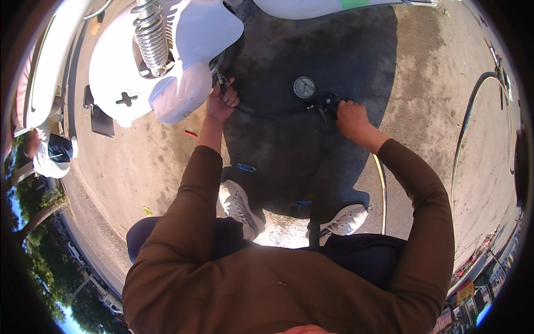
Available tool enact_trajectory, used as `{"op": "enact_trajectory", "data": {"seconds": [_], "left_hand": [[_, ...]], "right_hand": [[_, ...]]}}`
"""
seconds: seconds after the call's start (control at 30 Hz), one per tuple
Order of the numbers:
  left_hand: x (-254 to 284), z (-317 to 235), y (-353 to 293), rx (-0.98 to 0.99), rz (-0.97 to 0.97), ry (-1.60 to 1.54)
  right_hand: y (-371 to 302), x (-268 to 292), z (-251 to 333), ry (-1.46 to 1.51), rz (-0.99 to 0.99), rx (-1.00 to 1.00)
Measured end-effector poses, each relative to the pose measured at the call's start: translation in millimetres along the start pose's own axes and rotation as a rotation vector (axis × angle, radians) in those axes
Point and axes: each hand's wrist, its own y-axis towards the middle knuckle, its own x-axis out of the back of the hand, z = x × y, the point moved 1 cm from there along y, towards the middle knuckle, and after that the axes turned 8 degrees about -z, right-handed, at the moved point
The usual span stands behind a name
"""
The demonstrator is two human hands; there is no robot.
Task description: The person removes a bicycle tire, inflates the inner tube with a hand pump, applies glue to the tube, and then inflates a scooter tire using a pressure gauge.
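Note:
With fingers curled, my left hand (223,102) grips the metal air chuck (221,79) on the end of a black hose (267,114). It is up against the wheel area under the white rear body of a scooter (117,67); the wheel and valve are mostly hidden. That hose runs to a tire inflator (325,104) with a round dial gauge (305,87). My right hand (353,119) is closed around the inflator's handle, to the right of the gauge. A yellow-striped air hose (381,189) trails down from below my right hand.
A chrome coil shock absorber (152,42) sits on the scooter's side. More hose (461,128) loops over the ground on the right. Small blue scraps (246,167) and a red-black piece (191,133) lie on the pavement. Another person (53,153) is at the far left.

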Motion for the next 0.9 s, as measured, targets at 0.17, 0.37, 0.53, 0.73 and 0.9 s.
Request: {"op": "enact_trajectory", "data": {"seconds": [0.17, 0.37, 0.53, 0.73, 0.9], "left_hand": [[13, 3, -12, -0.02, -0.135, 0.005], [-1, -8, -3, -0.01, -0.047, 0.059], [-13, -9, -1, 0.078, -0.014, 0.059], [-2, -11, 2, 0.077, 0.081, 0.018], [9, -6, 8, 0.009, -0.077, -0.03]], "right_hand": [[1, -1, 4, -0.016, 0.001, 0.001], [1, -1, 2, -0.025, -0.036, 0.016], [-5, -6, 0, -0.022, -0.103, 0.009], [-4, -5, 0, 0.03, -0.105, 0.019], [-6, -9, -2, 0.043, -0.111, 0.016]]}}
